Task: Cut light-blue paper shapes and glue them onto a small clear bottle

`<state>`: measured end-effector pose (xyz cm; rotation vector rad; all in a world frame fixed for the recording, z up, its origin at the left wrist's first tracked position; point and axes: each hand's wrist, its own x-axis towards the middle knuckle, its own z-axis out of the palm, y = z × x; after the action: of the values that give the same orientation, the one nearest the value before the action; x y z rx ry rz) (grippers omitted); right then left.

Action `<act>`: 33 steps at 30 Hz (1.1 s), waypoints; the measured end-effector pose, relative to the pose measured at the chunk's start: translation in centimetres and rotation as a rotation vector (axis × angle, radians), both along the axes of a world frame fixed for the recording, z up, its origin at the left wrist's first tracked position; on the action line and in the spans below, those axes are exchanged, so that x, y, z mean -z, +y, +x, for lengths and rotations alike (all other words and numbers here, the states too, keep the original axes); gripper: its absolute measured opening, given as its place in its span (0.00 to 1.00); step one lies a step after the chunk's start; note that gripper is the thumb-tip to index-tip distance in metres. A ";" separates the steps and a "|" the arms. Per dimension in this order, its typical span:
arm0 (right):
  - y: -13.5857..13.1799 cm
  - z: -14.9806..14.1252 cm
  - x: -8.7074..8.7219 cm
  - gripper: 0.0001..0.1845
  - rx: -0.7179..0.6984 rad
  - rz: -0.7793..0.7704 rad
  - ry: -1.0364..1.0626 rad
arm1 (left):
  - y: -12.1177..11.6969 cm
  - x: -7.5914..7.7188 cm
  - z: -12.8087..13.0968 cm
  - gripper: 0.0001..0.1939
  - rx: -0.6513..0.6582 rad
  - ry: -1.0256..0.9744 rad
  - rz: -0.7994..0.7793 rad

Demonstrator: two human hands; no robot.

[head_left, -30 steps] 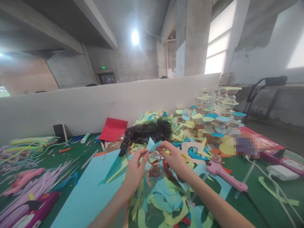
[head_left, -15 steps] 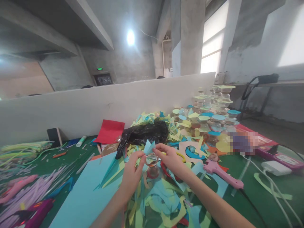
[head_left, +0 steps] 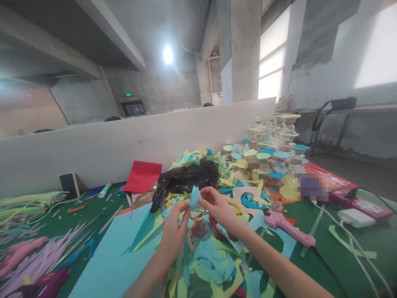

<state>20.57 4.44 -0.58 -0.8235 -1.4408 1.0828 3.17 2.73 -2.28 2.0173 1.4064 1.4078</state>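
Both hands meet over a pile of cut paper on the green tabletop point(head_left: 325, 252). The left hand point(head_left: 172, 232) and right hand point(head_left: 217, 206) each have their grip pinched on one small blue paper piece point(head_left: 194, 197) (pointy at the top), held above a little glass jar point(head_left: 198, 225). A pink glue gun point(head_left: 287, 227) lies near the right arm.

A small piece of light blue paper point(head_left: 194, 197) stands pinched at its lower edges, its pointed tip up, just above a little clear glass bottle point(head_left: 198, 223). The bottle is upright, see-through at the top with a reddish band near its base, standing on the heap of blue and yellow paper scraps point(head_left: 214, 260). Both sit just in front of the black plastic bag point(head_left: 186, 178), on its near side.
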 end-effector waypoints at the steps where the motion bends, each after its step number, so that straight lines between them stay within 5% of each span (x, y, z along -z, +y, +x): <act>1: 0.0 0.0 0.0 0.16 -0.006 -0.016 -0.002 | 0.0 0.0 0.0 0.14 0.001 0.000 -0.003; 15: -0.6 0.2 -0.9 0.13 -0.043 -0.033 -0.028 | -0.2 -0.5 0.4 0.22 -0.011 -0.092 -0.125; 33: -0.8 0.6 -0.5 0.17 -0.005 0.026 -0.103 | -1.0 -2.1 1.2 0.16 0.003 0.069 -0.092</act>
<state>21.17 3.68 -0.11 -0.8682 -1.5407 1.0359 4.35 1.74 -0.16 2.0269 1.4674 1.2598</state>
